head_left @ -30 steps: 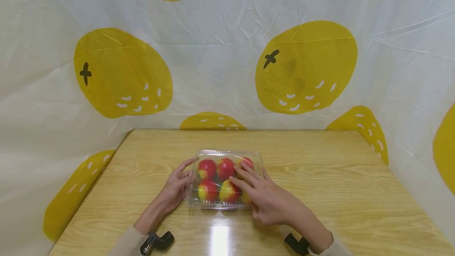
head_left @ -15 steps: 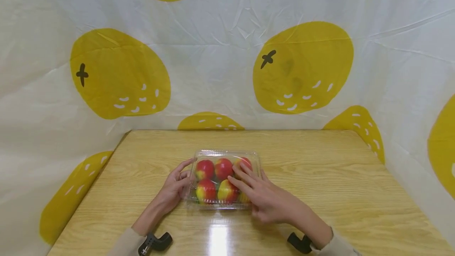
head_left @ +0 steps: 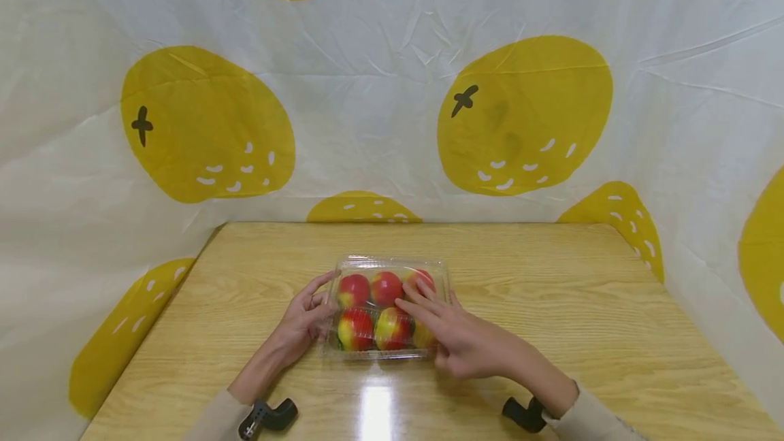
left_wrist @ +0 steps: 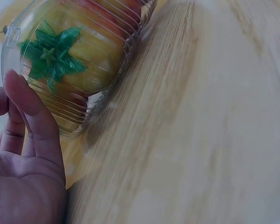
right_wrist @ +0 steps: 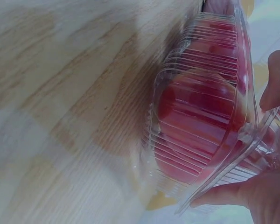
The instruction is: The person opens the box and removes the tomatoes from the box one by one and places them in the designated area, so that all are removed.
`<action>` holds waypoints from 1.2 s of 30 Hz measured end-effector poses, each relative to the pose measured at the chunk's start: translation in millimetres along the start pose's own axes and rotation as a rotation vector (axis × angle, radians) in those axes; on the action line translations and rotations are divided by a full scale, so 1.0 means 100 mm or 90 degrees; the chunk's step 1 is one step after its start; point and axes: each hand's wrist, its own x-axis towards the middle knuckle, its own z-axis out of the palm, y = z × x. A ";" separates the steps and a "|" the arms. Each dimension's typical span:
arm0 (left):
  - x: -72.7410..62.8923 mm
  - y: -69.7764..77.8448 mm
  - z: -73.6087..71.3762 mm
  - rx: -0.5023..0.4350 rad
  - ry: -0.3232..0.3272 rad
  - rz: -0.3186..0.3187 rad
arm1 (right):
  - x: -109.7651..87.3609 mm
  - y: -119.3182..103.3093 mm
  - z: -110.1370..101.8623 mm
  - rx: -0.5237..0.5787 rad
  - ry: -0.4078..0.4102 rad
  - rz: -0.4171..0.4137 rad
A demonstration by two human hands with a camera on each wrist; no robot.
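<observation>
A clear plastic clamshell container [head_left: 392, 355] stands on the table, with several red-and-yellow fruits [head_left: 387, 289] in two rows inside. A green leafy star [left_wrist: 49, 53] tops one fruit in the left wrist view. My left hand [head_left: 300, 325] holds the container's left edge, its thumb [left_wrist: 25, 93] on the plastic rim. At the right side, my right hand [head_left: 468, 342] lies with fingers spread over the lid. Its thumb [right_wrist: 224, 193] touches the rim in the right wrist view, while a fingertip [right_wrist: 273, 88] meets the lid. Whether the lid is fully fastened I cannot tell.
The wooden table [head_left: 551, 278] reaches back to a white cloth [head_left: 367, 121] printed with yellow fruit. Black curved wrist mounts [head_left: 278, 416] sit by both sleeves. A bright light reflection shows on the near tabletop.
The container has stayed nearly in place, with a slight tilt or shift of its lid. My right hand's fingers have moved slightly over it; my left hand keeps its hold.
</observation>
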 end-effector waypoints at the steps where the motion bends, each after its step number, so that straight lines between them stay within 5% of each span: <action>1: 0.00 0.00 0.00 0.000 -0.001 0.002 | 0.00 0.00 -0.01 0.006 -0.003 0.002; 9: 0.01 -0.01 -0.03 -0.011 -0.035 0.026 | 0.03 -0.01 -0.15 0.076 -0.028 0.017; 22: 0.00 -0.02 -0.04 -0.031 -0.026 0.014 | 0.03 -0.04 -0.20 0.025 -0.032 0.014; 36: 0.04 0.01 0.04 0.016 0.087 -0.017 | 0.05 -0.09 -0.30 -0.015 -0.045 0.018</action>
